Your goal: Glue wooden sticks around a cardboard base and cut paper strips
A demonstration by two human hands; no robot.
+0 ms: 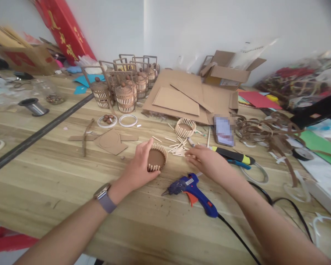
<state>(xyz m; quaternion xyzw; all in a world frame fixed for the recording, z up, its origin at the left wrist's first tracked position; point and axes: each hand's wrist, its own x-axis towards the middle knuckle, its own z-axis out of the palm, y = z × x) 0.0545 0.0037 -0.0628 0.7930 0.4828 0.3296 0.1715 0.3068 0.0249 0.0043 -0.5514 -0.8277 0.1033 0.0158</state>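
My left hand (140,164) is closed around the left side of a small round basket base (156,158), thumb in front and fingers behind. Short wooden sticks stand upright along its brown cardboard disc. My right hand (200,157) reaches to the right edge of a pile of loose wooden sticks (177,150); its fingertips are bent together, and whether a stick is between them is too small to tell. A second stick-ringed base (185,127) sits behind the pile. Between my forearms lies a blue glue gun (194,191) with an orange trigger, nozzle pointing left.
Several finished lidded baskets (125,97) with tall handles stand at the back. Cardboard sheets (176,101) and a phone (224,130) lie behind the sticks. A yellow-and-black tool (233,155) and coiled brown strips (259,127) are at right. The glue gun's cord (237,237) runs toward the front.
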